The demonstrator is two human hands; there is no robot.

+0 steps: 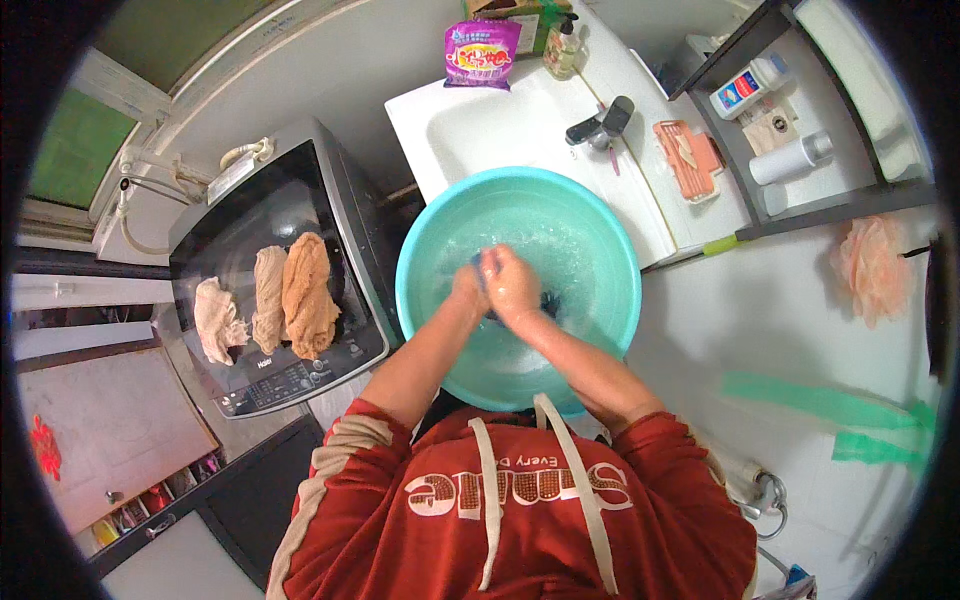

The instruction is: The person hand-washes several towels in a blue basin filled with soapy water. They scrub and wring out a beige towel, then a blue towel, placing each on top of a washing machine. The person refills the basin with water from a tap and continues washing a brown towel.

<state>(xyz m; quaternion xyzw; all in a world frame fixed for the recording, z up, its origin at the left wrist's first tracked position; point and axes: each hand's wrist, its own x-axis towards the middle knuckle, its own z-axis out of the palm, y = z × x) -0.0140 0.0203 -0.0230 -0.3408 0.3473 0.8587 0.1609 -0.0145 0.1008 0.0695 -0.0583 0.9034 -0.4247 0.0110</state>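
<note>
Both hands are together inside a turquoise plastic basin (450, 217), which holds water with some suds and stands partly over the white sink. My left hand (471, 289) is pressed against my right hand (511, 283), and both are closed around a dark blue cloth (477, 261). Only small parts of that cloth show; a darker part (551, 304) lies below my right hand in the water. To the left, a twisted orange towel (307, 296), a beige cloth (268, 300) and a cream cloth (217, 321) rest on the washing machine's lid.
The white sink (495, 124) has a dark faucet (600, 127). Behind it stand a purple detergent bag (481, 54) and a pump bottle (561, 49). A pink soap dish (686, 161) lies right of the faucet. The washing machine (352, 225) is at the left; a pink bath puff (874, 270) hangs at the right.
</note>
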